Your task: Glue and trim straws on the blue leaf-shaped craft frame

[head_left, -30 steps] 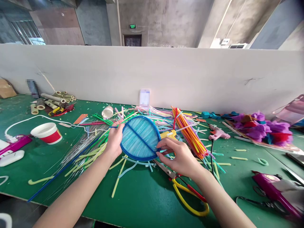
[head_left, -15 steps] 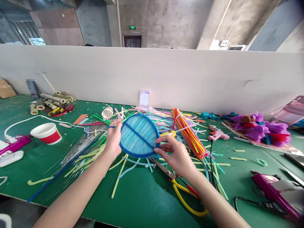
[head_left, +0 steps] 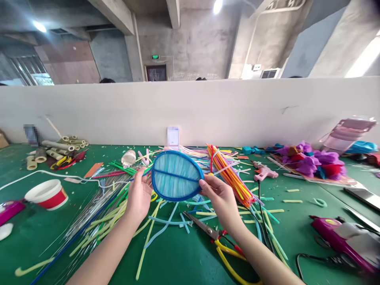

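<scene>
A rounded panel of blue pipe cleaners (head_left: 175, 190) is raised above the table. Pale and bright blue strands fill its dark blue rim, and a darker bar crosses its middle. My left hand (head_left: 139, 198) grips the left edge, its fingers partly hidden. At the right edge, my right hand (head_left: 221, 198) pinches the rim between thumb and fingers. Below my right hand lie scissors with yellow handles (head_left: 218, 237). Loose light-blue pipe cleaners (head_left: 166, 221) are strewn under the panel.
A bundle of orange pipe cleaners (head_left: 230, 176) and a pink glue gun (head_left: 265, 172) lie to the right. Further right are purple felt-like pieces (head_left: 311, 160) and a magenta device (head_left: 335, 237). On the left stand a paper cup (head_left: 49, 194) and bamboo pieces (head_left: 63, 146).
The panel has tilted and its rim is now pulled to a point on the right, where my right hand pinches it. The camera view has tipped upward.
</scene>
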`<state>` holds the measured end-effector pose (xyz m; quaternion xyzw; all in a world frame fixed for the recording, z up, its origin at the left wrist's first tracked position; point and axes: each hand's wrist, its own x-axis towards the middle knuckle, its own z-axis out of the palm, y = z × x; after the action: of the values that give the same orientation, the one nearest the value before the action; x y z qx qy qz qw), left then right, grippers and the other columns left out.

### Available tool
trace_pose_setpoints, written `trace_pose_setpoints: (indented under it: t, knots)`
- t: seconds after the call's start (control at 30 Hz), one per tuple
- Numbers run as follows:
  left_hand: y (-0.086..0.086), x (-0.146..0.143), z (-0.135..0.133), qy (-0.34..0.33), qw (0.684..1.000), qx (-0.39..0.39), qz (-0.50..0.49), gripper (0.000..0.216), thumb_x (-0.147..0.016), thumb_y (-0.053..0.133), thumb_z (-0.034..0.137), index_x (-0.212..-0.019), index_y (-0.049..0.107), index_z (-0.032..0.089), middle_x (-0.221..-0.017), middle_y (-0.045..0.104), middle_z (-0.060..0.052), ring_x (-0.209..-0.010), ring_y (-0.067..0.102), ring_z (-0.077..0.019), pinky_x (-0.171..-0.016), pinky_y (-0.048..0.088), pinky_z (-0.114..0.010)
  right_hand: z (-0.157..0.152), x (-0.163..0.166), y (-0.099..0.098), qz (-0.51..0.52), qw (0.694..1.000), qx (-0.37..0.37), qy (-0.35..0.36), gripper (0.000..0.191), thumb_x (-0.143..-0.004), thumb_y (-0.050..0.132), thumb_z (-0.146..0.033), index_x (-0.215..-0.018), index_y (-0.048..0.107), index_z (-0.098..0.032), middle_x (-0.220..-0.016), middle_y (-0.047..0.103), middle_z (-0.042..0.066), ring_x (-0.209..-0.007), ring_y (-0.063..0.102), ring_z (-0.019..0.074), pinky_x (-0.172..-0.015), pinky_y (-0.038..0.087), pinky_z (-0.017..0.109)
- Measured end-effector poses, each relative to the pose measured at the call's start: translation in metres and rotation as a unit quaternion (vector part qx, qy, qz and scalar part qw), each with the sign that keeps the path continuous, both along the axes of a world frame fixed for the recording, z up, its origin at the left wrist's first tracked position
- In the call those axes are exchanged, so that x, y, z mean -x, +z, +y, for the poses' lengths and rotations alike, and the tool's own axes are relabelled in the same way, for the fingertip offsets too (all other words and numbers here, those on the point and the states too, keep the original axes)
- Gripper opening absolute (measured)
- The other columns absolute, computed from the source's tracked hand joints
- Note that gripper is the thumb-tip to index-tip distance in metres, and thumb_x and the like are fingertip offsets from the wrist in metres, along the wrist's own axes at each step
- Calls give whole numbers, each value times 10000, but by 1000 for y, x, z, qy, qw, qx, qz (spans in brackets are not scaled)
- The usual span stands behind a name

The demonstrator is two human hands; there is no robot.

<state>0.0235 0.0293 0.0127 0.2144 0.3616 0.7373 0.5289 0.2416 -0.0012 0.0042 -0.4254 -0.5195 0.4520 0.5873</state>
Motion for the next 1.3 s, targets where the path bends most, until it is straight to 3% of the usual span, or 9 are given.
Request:
trace_pose_setpoints:
  t: [0.17,0.23,0.33,0.47,0.53,0.73,0.9,1.13,1.3]
  knots:
    - [-4,14,6,51,997,41,-36,287,-858,604,374,-1094,497,250,-1127,659,-104,-1080,665,-223,-955,514,-411,5,-25,18,27,985,-92,-146,335,-844,662,-492,-1032,675,-215,-947,713,46,-840,634,194,-684,506,287]
    - [-2,23,9,107,992,51,36,257,-852,626,344,-1074,544,246,-1223,622,-102,-1172,615,-227,-1043,449,-437,3,-31,25,25,977,-124,-172,313,-877,621,-486,-1048,670,-228,-1007,713,48,-885,635,202,-711,504,293]
    - [16,27,2,158,958,-51,233,271,-803,709,385,-1009,641,223,-1295,622,-99,-1277,536,-272,-1107,379,-454,-3,-31,36,-12,973,-152,-171,315,-907,584,-467,-1112,672,-245,-1110,702,50,-971,633,218,-805,503,325]
    - [62,1,-26,-143,857,-153,471,385,-838,667,452,-1157,711,242,-1309,655,-102,-1272,548,-319,-1085,409,-451,-7,-24,53,-42,975,-178,-124,287,-908,594,-447,-1113,682,-266,-1161,691,44,-1058,620,227,-895,493,346]
    - [81,-18,-35,-175,824,-191,504,431,-795,731,386,-1214,699,293,-1300,667,-69,-1246,575,-309,-1064,440,-430,-6,-21,63,-38,978,-182,-95,282,-902,608,-440,-1122,661,-271,-1143,695,46,-1036,632,222,-882,502,345]
    - [109,-45,-29,-110,856,-234,448,334,-809,720,364,-1124,757,259,-1160,738,-77,-1101,667,-290,-989,502,-399,4,-18,101,-47,969,-233,-62,193,-883,645,-416,-958,644,-239,-949,709,36,-897,652,195,-790,514,305]
    - [123,-38,-28,-149,892,-215,369,404,-768,761,411,-1111,761,196,-1003,773,-112,-933,713,-282,-801,565,-354,7,-11,128,-89,948,-295,-82,161,-877,657,-387,-919,660,-231,-894,702,18,-829,649,170,-739,505,275]
    - [118,-37,-26,-59,884,-215,410,320,-781,740,449,-953,802,188,-820,767,-62,-736,669,-205,-650,508,-263,9,-3,123,-137,938,-302,-104,185,-898,621,-409,-925,668,-231,-865,706,24,-787,643,176,-698,492,282]
    - [111,-38,-22,-4,884,-216,414,337,-787,721,476,-937,803,185,-771,743,-46,-704,633,-197,-618,475,-254,10,-11,125,-123,954,-274,1,271,-845,685,-422,-1065,663,-265,-1029,724,33,-943,665,211,-784,524,319]
